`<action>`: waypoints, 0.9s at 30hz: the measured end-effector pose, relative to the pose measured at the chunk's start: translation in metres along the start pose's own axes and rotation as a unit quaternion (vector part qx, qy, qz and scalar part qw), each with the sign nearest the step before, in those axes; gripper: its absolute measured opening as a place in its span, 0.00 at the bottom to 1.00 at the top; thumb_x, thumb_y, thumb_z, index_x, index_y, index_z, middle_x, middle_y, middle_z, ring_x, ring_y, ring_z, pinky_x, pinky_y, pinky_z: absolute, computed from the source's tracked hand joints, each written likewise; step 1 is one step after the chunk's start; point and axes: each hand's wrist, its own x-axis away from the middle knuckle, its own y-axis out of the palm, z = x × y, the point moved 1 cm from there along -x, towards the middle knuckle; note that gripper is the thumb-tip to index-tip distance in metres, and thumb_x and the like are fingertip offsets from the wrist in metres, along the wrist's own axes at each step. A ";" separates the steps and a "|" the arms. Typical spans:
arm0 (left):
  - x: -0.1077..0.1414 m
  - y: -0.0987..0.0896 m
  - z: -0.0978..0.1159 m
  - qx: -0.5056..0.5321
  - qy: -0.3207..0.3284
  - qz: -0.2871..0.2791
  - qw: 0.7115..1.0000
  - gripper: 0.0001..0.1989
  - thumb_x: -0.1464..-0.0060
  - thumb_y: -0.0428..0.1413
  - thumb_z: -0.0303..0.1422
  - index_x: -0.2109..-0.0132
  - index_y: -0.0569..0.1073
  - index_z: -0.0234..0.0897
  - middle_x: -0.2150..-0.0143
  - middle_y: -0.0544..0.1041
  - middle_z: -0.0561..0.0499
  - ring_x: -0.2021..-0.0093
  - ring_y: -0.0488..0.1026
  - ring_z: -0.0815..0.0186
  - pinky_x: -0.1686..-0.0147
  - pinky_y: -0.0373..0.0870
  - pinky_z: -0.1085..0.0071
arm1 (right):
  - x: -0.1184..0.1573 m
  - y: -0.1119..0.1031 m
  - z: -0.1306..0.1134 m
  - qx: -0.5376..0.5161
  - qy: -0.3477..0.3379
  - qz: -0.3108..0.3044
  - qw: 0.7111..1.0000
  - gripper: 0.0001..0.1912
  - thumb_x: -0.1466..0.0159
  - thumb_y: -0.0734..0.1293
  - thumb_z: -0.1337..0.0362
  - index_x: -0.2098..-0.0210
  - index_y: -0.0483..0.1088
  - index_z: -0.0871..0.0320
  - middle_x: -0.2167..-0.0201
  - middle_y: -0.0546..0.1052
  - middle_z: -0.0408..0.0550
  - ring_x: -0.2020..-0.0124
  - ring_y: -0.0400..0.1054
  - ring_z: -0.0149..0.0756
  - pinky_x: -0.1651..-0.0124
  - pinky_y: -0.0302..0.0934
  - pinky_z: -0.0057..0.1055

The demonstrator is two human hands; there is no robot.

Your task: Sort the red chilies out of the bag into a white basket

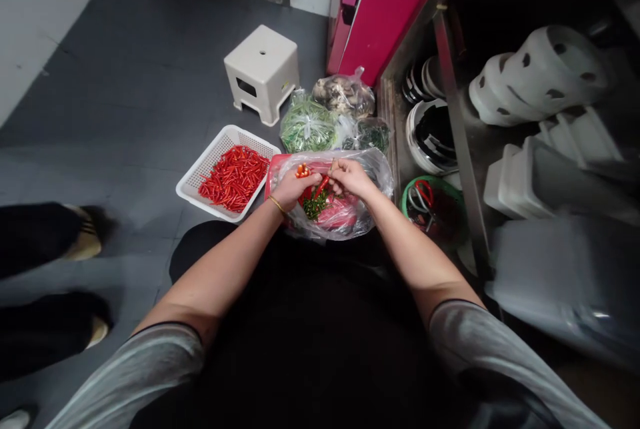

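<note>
My left hand (294,190) is closed around several red chillies, whose pale orange ends poke out above the fingers. Between the two hands is a single red chilli (323,186). My right hand (351,177) pinches at its near end; the exact grip of the fingertips is too small to make out. Both hands are over a clear plastic bag (370,219) with red plastic inside, and a heap of green chilli stems (314,207) lies there below the fingers. To the left, a white perforated basket (187,190) holds a pile of red chillies (234,179).
A white stool (263,59) stands ahead. Bags of green vegetables (307,125) and mushrooms (345,95) sit on the floor beyond the plastic bag. At right, a metal shelf (463,129) holds white containers, and a green basin (407,199) with red-handled scissors (424,194). Another person's legs (43,239) are at left.
</note>
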 end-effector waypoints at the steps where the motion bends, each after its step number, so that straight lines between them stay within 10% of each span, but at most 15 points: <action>1: 0.001 0.003 -0.001 0.003 -0.008 -0.023 1.000 0.14 0.59 0.67 0.33 0.69 0.72 0.30 0.74 0.76 0.51 0.74 0.73 0.71 0.71 0.72 0.74 | 0.004 0.002 -0.005 -0.015 -0.015 0.009 1.000 0.08 0.39 0.62 0.59 0.72 0.61 0.55 0.81 0.70 0.41 0.79 0.65 0.32 0.72 0.61 0.28; 7: 0.006 0.007 -0.003 -0.043 -0.010 -0.010 0.999 0.17 0.57 0.66 0.38 0.74 0.67 0.33 0.82 0.67 0.56 0.86 0.61 0.76 0.86 0.58 0.77 | 0.013 0.022 -0.017 0.118 -0.082 0.102 0.984 0.04 0.40 0.61 0.64 0.71 0.60 0.55 0.70 0.73 0.48 0.63 0.69 0.39 0.56 0.63 0.34; 13: 0.007 0.000 0.001 -0.132 0.071 -0.104 0.983 0.19 0.57 0.66 0.41 0.74 0.66 0.34 0.85 0.63 0.57 0.86 0.58 0.76 0.87 0.53 0.78 | 0.012 0.016 -0.013 -0.169 0.049 -0.044 0.983 0.12 0.38 0.63 0.56 0.70 0.58 0.55 0.83 0.66 0.36 0.86 0.59 0.27 0.83 0.56 0.23; 18: 0.015 0.002 0.015 -0.063 0.049 -0.158 0.984 0.19 0.57 0.66 0.42 0.72 0.66 0.34 0.80 0.68 0.55 0.85 0.58 0.77 0.86 0.52 0.78 | 0.021 0.006 -0.001 -0.288 0.002 -0.045 0.957 0.14 0.37 0.62 0.51 0.66 0.60 0.55 0.80 0.64 0.35 0.84 0.57 0.27 0.80 0.63 0.27; 22: 0.018 0.000 0.025 0.018 0.025 -0.131 0.991 0.20 0.58 0.66 0.41 0.71 0.63 0.35 0.77 0.71 0.55 0.86 0.56 0.79 0.87 0.49 0.79 | 0.017 0.013 0.018 0.012 -0.005 0.004 1.000 0.12 0.38 0.65 0.60 0.56 0.68 0.58 0.64 0.73 0.48 0.66 0.70 0.37 0.58 0.68 0.39; 27: 0.021 -0.006 0.033 0.024 0.041 -0.108 0.993 0.19 0.57 0.66 0.39 0.69 0.63 0.35 0.78 0.71 0.55 0.86 0.58 0.78 0.88 0.50 0.79 | 0.015 0.040 0.024 0.357 -0.131 -0.090 0.920 0.23 0.38 0.64 0.68 0.43 0.67 0.54 0.42 0.64 0.55 0.44 0.61 0.45 0.43 0.57 0.43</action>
